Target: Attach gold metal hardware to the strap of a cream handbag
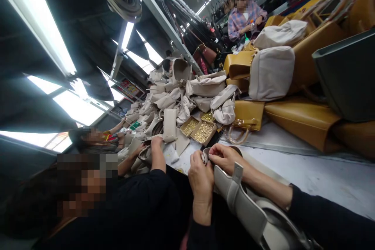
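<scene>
- The room is a workshop with bright lamps [43,19] in the upper left of the frame, and a white surface [322,183] runs from the centre to the lower right.
- A heap of pale bags [170,97] lies across the centre; yellow bags [304,115] and a dark green bag [348,74] stand at the right.
- Small boxes [202,133] with gold-coloured metal pieces are near the centre, just above the two hands.
- At the left, a co-worker in black [152,191] has both arms at another pale bag; in the upper right sits a person in a checked shirt [234,23].
- The bag [243,211] being handled is in the lower centre-right, tilted, beneath the right forearm, with its flap strap [234,187] turned upward.
- The left hand [200,170] has its fingers curled around a pale band [205,153], which seems to belong to this bag.
- The right hand [224,158] is pinching at the same band, thumb and forefinger pressed together; the exact contact is too small to tell.
- To do this well, I judge that the left hand should hold the band firmly, so that it does not twist, and the right fingertips should work close to the edge with light pressure.
- The bag's weight could pull the band askew, so it would be better to let the body rest supported.
</scene>
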Tool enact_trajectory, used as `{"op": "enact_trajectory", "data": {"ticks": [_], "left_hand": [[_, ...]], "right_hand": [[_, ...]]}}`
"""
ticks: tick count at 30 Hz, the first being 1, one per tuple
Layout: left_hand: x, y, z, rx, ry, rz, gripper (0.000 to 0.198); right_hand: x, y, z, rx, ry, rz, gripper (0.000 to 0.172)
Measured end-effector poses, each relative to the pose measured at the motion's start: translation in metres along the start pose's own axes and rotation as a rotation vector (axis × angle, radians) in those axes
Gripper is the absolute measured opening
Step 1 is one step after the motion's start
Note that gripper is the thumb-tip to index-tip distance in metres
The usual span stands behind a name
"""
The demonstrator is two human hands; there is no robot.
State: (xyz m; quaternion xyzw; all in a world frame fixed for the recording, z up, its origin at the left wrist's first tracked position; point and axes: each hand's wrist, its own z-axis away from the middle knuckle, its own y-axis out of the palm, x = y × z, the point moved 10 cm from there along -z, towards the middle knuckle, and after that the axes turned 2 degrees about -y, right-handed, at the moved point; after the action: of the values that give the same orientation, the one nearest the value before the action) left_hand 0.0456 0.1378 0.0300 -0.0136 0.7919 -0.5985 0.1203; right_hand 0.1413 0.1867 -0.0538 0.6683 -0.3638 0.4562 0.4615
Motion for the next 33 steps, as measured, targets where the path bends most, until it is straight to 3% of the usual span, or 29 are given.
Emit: {"op": "enact_trajectory", "data": {"ticks": [4, 13, 17, 22, 29, 33], "left_hand": [[0.014, -0.008, 0.005, -0.131, 0.05, 0.115, 0.03], [0.027, -0.004, 0.01, -0.126, 0.081, 0.249, 0.03], [0.04, 0.004, 0.007, -0.13, 0.003, 0.397, 0.033], [0.061, 0.026, 0.011, -0.045, -0.236, 0.772, 0.038], [0.051, 0.046, 0.013, 0.124, -0.311, 1.031, 0.036], [0.048, 0.062, 0.014, 0.218, -0.353, 1.204, 0.037]], "right_hand": [[0.007, -0.008, 0.002, 0.047, 0.006, -0.015, 0.012], [0.034, -0.005, 0.012, 0.134, -0.133, 0.07, 0.002], [0.04, -0.001, 0.018, 0.129, -0.219, 0.185, 0.011], [0.036, -0.002, 0.031, 0.059, -0.285, 0.218, 0.014], [0.025, -0.028, 0.043, -0.083, -0.242, 0.279, 0.007], [0.026, -0.025, 0.044, -0.066, -0.281, 0.287, 0.011]]}}
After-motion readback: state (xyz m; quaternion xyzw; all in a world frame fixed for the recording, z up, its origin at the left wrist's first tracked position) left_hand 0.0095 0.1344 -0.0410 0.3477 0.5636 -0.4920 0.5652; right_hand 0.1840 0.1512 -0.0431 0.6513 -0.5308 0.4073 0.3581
